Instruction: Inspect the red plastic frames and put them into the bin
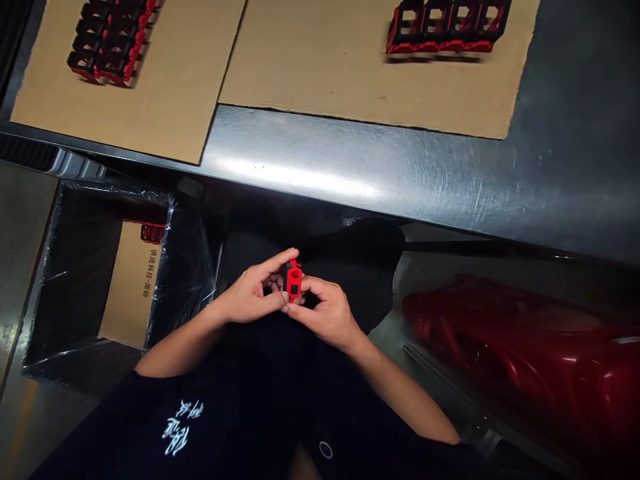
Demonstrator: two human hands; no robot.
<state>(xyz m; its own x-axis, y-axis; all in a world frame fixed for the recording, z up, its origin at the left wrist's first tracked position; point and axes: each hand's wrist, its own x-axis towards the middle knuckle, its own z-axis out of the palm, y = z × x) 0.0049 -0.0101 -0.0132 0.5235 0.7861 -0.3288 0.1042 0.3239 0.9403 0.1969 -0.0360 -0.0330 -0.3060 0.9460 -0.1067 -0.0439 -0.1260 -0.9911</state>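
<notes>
Over my lap, below the table's edge, both hands hold one small red and black plastic part [293,281]. My left hand [255,290] pinches it from the left with thumb and forefinger. My right hand [325,310] grips it from the right, fingers curled around its lower side. Dark clothing lies beneath the hands.
A steel table [400,173] carries two cardboard sheets [165,113]. Several red and black parts stand in a block at the far left [110,40] and in a row at the far right [447,27]. A plastic-lined box [90,280] stands at my left, a red plastic bag [530,360] at my right.
</notes>
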